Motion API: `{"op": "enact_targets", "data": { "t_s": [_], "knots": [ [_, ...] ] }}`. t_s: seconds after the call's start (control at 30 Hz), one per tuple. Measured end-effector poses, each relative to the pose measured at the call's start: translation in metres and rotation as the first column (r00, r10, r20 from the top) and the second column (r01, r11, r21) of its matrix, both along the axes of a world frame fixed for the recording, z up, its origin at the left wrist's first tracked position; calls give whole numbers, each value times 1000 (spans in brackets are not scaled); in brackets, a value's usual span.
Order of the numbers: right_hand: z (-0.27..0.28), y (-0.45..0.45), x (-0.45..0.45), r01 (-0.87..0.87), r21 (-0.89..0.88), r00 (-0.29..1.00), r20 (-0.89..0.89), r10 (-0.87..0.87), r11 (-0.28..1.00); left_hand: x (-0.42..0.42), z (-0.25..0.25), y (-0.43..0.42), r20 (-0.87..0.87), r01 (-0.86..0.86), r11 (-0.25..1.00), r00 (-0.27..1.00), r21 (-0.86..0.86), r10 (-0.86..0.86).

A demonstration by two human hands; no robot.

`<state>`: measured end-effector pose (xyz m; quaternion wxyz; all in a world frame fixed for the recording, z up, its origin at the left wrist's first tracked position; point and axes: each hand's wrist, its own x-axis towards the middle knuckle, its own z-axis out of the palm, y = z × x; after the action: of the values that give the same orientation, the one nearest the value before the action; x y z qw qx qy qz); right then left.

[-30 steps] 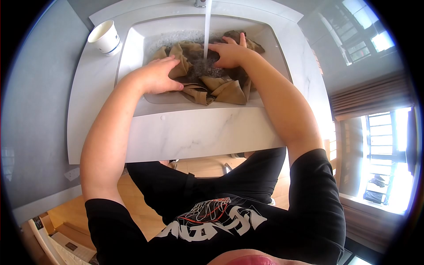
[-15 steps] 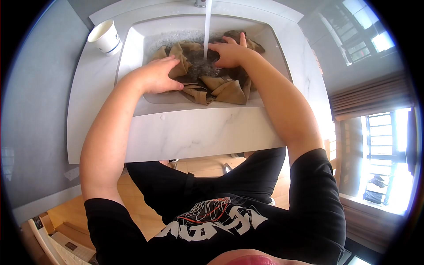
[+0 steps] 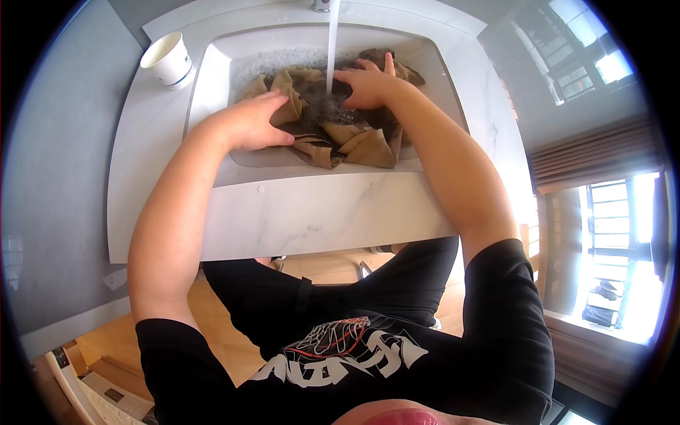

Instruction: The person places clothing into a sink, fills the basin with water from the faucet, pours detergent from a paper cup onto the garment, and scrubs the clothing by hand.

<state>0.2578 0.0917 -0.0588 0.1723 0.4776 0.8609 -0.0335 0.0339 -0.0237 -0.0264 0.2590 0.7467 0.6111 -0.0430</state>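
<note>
A brown, wet piece of cloth (image 3: 368, 146) lies bunched up in the white sink (image 3: 212, 85), partly under water. My left hand (image 3: 258, 122) rests on its left side, with the fingers spread and the thumb pointing right. On the upper right part of the cloth lies my right hand (image 3: 370, 85), its fingers apart and one finger raised. Between the two hands a stream of water (image 3: 332, 42) falls onto the cloth and bubbles where it lands. Some of the cloth is hidden beneath the hands and the water.
A white paper cup (image 3: 168, 62) stands on the counter to the left of the sink. The faucet (image 3: 321, 5) is at the top edge of the view. White foam (image 3: 265, 62) gathers at the sink's back left. The counter's front edge (image 3: 326, 212) runs below my forearms.
</note>
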Motion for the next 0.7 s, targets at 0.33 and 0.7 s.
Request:
{"op": "enact_targets", "data": {
  "t_s": [0.33, 0.7],
  "knots": [
    [0, 0, 0, 1, -1, 1000, 0, -1, 1000, 0, 0, 0, 6, -1, 1000, 1000, -5, 1],
    [-1, 0, 1, -3, 10, 1000, 4, 3, 1000, 0, 0, 0, 19, -7, 1000, 1000, -7, 7]
  ]
}}
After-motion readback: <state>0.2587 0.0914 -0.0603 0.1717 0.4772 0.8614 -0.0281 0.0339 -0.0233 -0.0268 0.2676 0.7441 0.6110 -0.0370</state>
